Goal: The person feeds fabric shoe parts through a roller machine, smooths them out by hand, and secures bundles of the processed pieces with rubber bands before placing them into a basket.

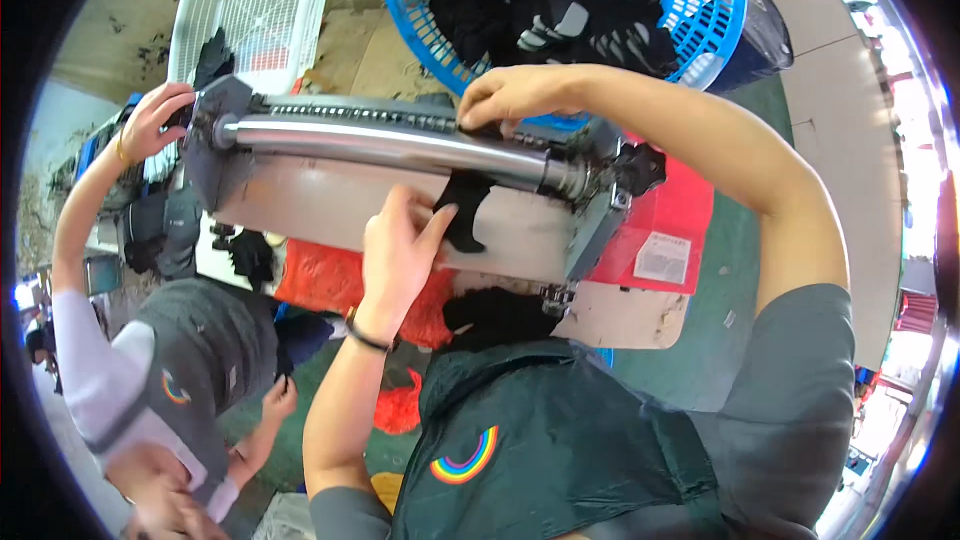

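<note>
A long metal roller (385,145) spans a bench machine with a flat pale feed plate (320,202). On the plate, close to the roller's front, lies a small black fabric piece (466,215). My left hand (395,245) grips its left edge between thumb and fingers. Over the roller's far side reaches my right hand (515,98), its bent fingertips closed on a dark bit of fabric beside the ribbed rear bar (370,118). That bit is mostly hidden by the fingers. A black knob (638,170) sits at the machine's right end.
Behind the machine stand a blue basket (725,30) of black fabric pieces and a white basket (190,25). A co-worker's hand (158,122) is at the machine's left end. Red cloth (318,277) and black fabric (500,315) lie in front.
</note>
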`<control>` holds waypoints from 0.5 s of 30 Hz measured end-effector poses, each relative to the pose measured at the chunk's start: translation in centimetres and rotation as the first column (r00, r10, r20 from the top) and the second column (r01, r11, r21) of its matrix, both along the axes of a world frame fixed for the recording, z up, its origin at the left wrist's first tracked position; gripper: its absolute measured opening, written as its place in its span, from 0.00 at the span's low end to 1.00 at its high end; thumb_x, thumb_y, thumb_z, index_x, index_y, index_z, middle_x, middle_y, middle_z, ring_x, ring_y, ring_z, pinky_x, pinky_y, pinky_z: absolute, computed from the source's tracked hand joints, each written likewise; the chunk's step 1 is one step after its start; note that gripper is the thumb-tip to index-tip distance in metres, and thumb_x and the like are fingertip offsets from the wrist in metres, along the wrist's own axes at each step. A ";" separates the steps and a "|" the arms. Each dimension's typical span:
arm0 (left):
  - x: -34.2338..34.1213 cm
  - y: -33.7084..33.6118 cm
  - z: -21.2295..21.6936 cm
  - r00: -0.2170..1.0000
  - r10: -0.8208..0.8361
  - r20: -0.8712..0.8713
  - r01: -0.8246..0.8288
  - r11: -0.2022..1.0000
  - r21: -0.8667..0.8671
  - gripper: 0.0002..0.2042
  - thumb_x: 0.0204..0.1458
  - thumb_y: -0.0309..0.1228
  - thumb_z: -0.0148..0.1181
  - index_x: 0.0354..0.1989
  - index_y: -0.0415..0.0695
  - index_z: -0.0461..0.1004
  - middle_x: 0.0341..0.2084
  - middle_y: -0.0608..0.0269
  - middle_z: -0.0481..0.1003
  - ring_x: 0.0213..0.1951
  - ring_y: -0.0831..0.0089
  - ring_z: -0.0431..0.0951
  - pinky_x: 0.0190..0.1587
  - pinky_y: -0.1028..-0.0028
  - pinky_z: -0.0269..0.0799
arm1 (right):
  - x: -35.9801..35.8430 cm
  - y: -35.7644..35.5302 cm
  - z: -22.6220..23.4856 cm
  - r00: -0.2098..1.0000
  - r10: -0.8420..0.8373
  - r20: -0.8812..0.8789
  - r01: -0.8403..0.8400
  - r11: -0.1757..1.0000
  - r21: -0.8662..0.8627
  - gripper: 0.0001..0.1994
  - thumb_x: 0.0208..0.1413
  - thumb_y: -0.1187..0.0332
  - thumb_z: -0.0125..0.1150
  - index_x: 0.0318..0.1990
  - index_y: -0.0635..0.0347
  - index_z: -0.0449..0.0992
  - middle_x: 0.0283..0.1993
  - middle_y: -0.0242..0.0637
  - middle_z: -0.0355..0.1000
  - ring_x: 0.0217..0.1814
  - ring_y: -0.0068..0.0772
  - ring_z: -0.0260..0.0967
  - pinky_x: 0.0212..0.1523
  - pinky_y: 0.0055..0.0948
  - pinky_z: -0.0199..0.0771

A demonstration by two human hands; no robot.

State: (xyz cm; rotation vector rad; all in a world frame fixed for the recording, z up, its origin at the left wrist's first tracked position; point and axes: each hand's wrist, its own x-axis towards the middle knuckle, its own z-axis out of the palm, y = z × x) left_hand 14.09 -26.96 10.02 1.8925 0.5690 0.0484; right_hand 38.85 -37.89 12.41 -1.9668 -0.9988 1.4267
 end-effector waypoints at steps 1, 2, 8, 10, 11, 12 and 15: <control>-1.1 0.2 0.0 0.999 -0.005 0.043 0.004 1.000 0.020 0.11 0.56 0.24 0.63 0.44 0.37 0.69 0.16 0.60 0.76 0.19 0.80 0.76 0.18 0.77 0.68 | 0.1 0.0 0.3 0.996 -0.004 0.084 0.001 1.000 0.028 0.18 0.55 0.60 0.63 0.48 0.65 0.79 0.45 0.40 0.76 0.47 0.30 0.72 0.50 0.30 0.73; -2.2 0.1 0.0 0.996 0.002 0.091 -0.002 1.000 0.000 0.12 0.56 0.23 0.62 0.46 0.39 0.68 0.18 0.61 0.76 0.19 0.80 0.76 0.21 0.79 0.69 | 1.8 -0.4 -1.7 0.983 -0.003 0.184 -0.019 0.993 0.120 0.18 0.50 0.66 0.66 0.46 0.67 0.78 0.42 0.39 0.77 0.45 0.31 0.73 0.50 0.30 0.73; -9.5 -0.9 -2.6 0.972 0.226 0.060 -0.212 0.960 -0.183 0.09 0.60 0.26 0.59 0.46 0.37 0.70 0.23 0.64 0.77 0.21 0.81 0.76 0.24 0.80 0.70 | 5.2 -0.4 4.5 0.717 -0.221 0.661 -0.137 0.885 0.445 0.17 0.43 0.67 0.61 0.42 0.65 0.81 0.38 0.50 0.79 0.43 0.44 0.78 0.47 0.36 0.77; -10.8 -1.5 -3.8 0.978 0.205 -0.022 -0.205 0.955 -0.214 0.08 0.61 0.26 0.58 0.45 0.36 0.71 0.24 0.65 0.76 0.24 0.80 0.76 0.26 0.80 0.71 | 6.8 -1.4 6.1 0.490 -0.429 0.759 -0.180 0.802 0.569 0.15 0.47 0.67 0.62 0.41 0.64 0.79 0.37 0.44 0.79 0.40 0.36 0.78 0.44 0.34 0.75; -11.6 -1.8 -4.2 0.978 0.209 -0.025 -0.210 0.954 -0.216 0.08 0.61 0.26 0.58 0.45 0.36 0.71 0.24 0.65 0.76 0.24 0.80 0.76 0.26 0.80 0.71 | 7.9 -1.7 7.6 0.551 -0.485 0.679 -0.016 0.807 0.590 0.15 0.50 0.64 0.62 0.43 0.63 0.80 0.38 0.44 0.79 0.41 0.34 0.78 0.44 0.35 0.76; -12.3 -2.2 -4.6 0.968 0.239 -0.074 -0.251 0.929 -0.273 0.08 0.61 0.27 0.58 0.45 0.37 0.71 0.25 0.65 0.76 0.24 0.80 0.76 0.27 0.80 0.71 | 10.1 -2.8 8.2 0.346 -0.515 0.784 0.118 0.853 0.508 0.12 0.53 0.66 0.65 0.42 0.63 0.79 0.38 0.40 0.79 0.41 0.33 0.77 0.42 0.35 0.78; -13.5 -2.4 -6.0 0.953 0.269 -0.142 -0.303 0.875 -0.377 0.09 0.61 0.27 0.59 0.45 0.37 0.71 0.26 0.64 0.76 0.25 0.79 0.77 0.28 0.79 0.73 | 15.6 -4.9 6.6 0.497 -0.847 0.189 0.317 0.380 0.869 0.08 0.56 0.69 0.62 0.38 0.65 0.79 0.30 0.36 0.76 0.29 0.25 0.73 0.26 0.26 0.73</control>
